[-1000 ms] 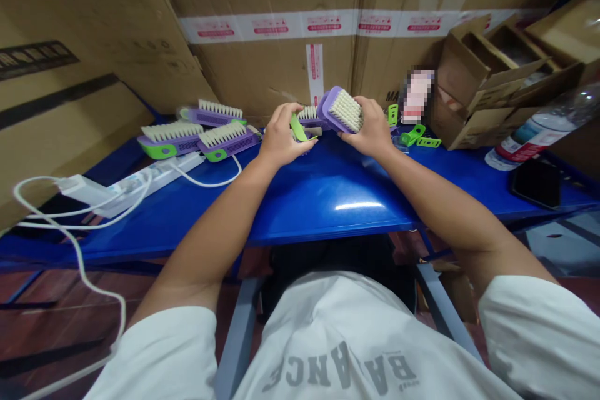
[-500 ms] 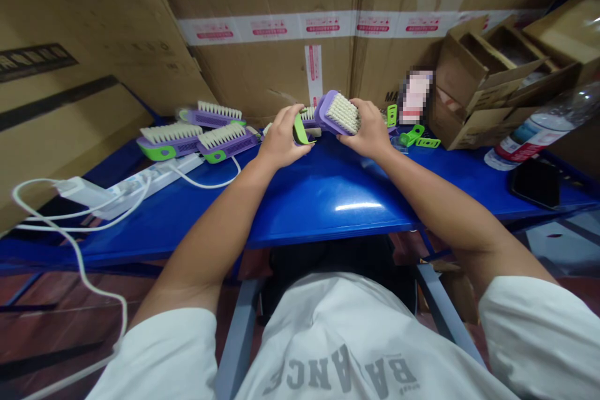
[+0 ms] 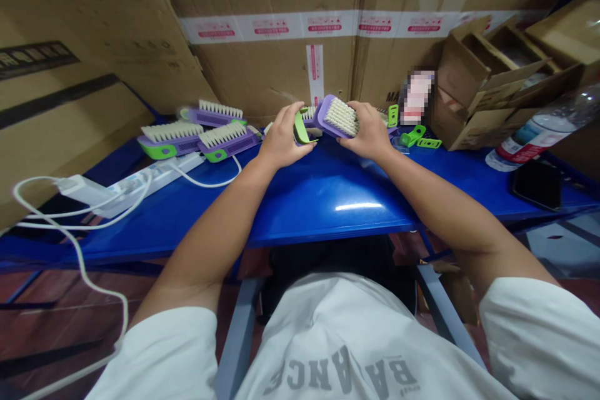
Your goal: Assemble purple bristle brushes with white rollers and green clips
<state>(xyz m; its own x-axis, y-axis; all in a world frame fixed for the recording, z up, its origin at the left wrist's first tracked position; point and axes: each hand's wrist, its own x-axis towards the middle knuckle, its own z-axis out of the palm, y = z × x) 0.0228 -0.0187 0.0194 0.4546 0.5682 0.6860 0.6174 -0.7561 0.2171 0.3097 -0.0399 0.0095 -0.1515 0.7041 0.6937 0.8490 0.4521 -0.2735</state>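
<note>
Purple brush, clamped in your right hand, slanted up and leftward. Your left hand gripped a green piece to its left, apart.

purple-and-cream brush, green piece, blue table

"BA…ANCE" on the shirt, upside down; "MA" on the back carton; "用电" on the left carton; tape print illegible.
</note>
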